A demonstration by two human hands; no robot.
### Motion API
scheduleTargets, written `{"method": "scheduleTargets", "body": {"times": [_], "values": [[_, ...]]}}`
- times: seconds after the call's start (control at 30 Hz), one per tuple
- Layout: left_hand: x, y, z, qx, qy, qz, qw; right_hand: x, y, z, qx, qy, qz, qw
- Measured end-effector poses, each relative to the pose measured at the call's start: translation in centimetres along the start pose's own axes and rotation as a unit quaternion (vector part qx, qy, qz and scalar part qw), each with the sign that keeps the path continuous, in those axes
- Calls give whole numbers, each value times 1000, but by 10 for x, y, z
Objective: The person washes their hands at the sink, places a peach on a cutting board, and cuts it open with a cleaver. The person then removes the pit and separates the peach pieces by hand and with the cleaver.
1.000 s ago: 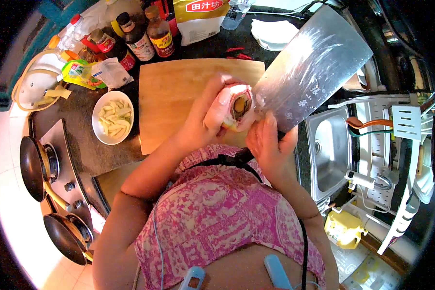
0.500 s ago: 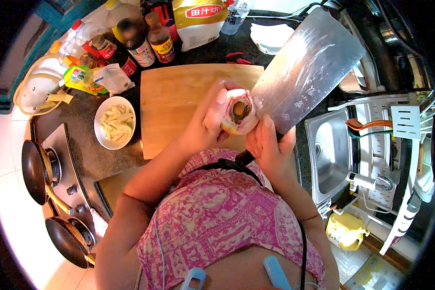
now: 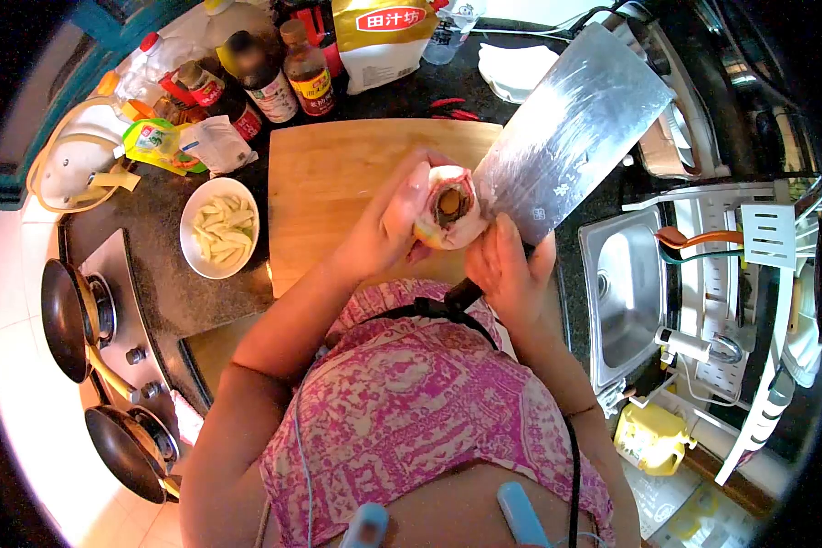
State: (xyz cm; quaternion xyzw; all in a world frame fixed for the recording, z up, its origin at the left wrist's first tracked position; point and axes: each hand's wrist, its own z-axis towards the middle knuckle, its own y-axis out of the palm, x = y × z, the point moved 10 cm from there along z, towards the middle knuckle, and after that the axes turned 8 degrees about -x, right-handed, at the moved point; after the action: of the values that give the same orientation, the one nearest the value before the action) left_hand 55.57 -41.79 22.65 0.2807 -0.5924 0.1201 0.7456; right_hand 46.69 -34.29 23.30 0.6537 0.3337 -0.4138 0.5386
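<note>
My left hand (image 3: pixel 400 212) is closed around a partly cut fruit that looks like a peach (image 3: pixel 466 228), with pale flesh, reddish inner edges and a brown pit in its hollow facing me. My right hand (image 3: pixel 513 269) grips a broad cleaver (image 3: pixel 580 128) whose blade points up and to the right. The blade's near corner lies against or very close to the fruit's right side; exact contact is hidden by my fingers. Both hands are above the near right part of a wooden cutting board (image 3: pixel 324 196). Left of the board, a white bowl (image 3: pixel 194 258) holds pale cut strips.
Sauce bottles (image 3: pixel 309 78) and a gold-and-white bag (image 3: pixel 379 64) stand behind the board, near red chillies (image 3: pixel 455 113). A metal sink (image 3: pixel 632 283) is at right. Two pans (image 3: pixel 64 320) are on the left stove. White dishes (image 3: pixel 511 73) lie beyond the cleaver.
The cleaver blade has tilted slightly and shifted a little down and left. The fruit has turned slightly in my left hand. Both hands keep their hold.
</note>
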Motion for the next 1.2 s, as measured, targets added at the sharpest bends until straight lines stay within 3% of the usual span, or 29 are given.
{"method": "scheduleTargets", "body": {"times": [0.07,0.1,0.13,0.2,0.27,0.33,0.43,0.53,0.67,0.77,0.87,0.97,1.07,1.2], "values": [[-17,-3,1,59,-76,-70,993,2,7,0,-6,4,16,1000],[-22,2,5,59,-75,-70,993,1,3,1,76,-7,-27,997],[-1,0,9,89,54,19,994,1,-1,1,85,-20,-4,996],[27,1,2,117,182,108,970,0,-9,3,102,-47,43,993],[3,2,2,77,41,-73,993,-9,-1,-3,74,5,-37,997],[10,-3,3,61,68,-76,993,-18,-4,-1,69,-4,-51,996],[9,-7,2,102,-7,4,995,-25,-5,-1,51,-42,-62,996],[9,-2,1,84,-37,-22,996,-31,-4,-1,35,-77,-59,995],[1,0,-1,60,-51,-130,988,-31,-3,-5,26,-74,-88,993],[-3,1,-1,60,-59,-103,991,-31,-2,-8,25,-77,-127,989],[15,-5,-4,101,21,-16,994,-28,0,-13,36,-65,-140,987],[12,5,-4,45,-50,-8,998,-23,-6,-13,27,-72,-134,988],[25,4,-1,68,78,94,990,-19,-8,-15,15,-83,-120,989],[9,6,0,51,24,20,998,-20,-5,-16,10,-86,-120,989]]}}
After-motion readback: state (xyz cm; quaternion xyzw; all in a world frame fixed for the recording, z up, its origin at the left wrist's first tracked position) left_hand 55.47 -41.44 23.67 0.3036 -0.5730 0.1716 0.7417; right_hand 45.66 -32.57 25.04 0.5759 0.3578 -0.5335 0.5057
